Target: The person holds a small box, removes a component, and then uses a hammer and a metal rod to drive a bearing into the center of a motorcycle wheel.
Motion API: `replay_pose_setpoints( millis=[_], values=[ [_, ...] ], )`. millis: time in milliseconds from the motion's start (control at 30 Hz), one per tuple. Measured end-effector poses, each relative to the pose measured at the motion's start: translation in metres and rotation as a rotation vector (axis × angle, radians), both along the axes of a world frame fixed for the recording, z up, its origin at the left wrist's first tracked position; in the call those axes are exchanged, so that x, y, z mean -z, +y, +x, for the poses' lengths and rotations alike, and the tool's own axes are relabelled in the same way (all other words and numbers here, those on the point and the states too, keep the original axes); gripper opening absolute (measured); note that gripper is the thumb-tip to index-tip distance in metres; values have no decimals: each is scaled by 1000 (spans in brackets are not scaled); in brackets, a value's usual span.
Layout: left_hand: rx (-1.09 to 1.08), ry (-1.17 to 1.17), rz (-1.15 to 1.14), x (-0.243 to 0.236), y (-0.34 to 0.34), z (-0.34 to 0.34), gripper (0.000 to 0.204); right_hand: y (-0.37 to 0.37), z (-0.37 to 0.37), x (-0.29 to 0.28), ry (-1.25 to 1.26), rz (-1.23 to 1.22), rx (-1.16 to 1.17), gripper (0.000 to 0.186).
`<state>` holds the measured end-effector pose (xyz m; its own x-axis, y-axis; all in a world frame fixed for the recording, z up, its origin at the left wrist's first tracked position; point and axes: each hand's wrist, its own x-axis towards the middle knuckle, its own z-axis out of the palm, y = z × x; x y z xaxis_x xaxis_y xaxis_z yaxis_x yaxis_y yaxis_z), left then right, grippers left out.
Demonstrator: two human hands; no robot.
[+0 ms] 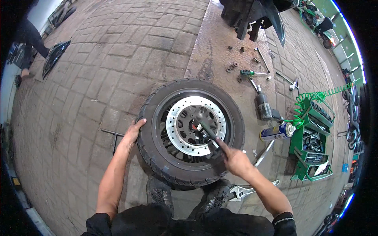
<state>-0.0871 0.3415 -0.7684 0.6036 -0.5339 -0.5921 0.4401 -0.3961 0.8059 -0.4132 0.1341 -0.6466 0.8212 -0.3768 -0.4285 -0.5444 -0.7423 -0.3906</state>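
A motorcycle wheel (232, 118) with a black tyre lies flat in front of my shoes. On top of its hub sits a silver brake disc (172, 125) with drilled holes. My left hand (133, 133) grips the tyre's left edge, thumb on the sidewall and the other fingers mostly hidden. My right hand (237, 162) is closed round the handle of a hammer (212, 133). The hammer's head is over the hub in the middle of the disc; whether it touches cannot be seen. A small red part (194, 127) shows at the hub, partly behind the hammer.
Right of the wheel are an impact wrench (263, 105), a spray can (277, 131), an open green toolbox (311, 147) and a coiled green hose (315, 97). A screwdriver (248, 72) and small parts lie beyond on a metal plate (208, 43). An adjustable wrench (239, 192) lies by my right shoe.
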Motion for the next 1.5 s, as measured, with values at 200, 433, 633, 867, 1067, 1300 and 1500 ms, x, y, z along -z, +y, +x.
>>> replay_pose_setpoints(
  millis=[200, 433, 633, 867, 1067, 1300, 1500],
  values=[
    [-52, -24, 18, -13, 7, -7, 87, 18, 0, -31, -499, 5, 161, 62],
    [81, 3, 233, -62, 17, -49, 104, 19, -46, -15, -604, 359, 564, 60],
    [272, -614, 329, -31, 76, -45, 65, 23, -36, 18, -701, 231, 419, 61],
    [234, -1066, 892, 35, 138, 9, 41, 24, -25, 11, -699, 343, 547, 66],
    [185, -997, 723, 53, 132, 26, 38, 15, -26, -2, -641, 340, 560, 68],
    [26, -1217, 515, 25, 119, 31, 49, 9, -40, -9, -815, 269, 525, 54],
    [-7, -1504, 291, -88, 30, 17, 30, -13, -13, -37, -456, 380, 622, 31]
  ],
)
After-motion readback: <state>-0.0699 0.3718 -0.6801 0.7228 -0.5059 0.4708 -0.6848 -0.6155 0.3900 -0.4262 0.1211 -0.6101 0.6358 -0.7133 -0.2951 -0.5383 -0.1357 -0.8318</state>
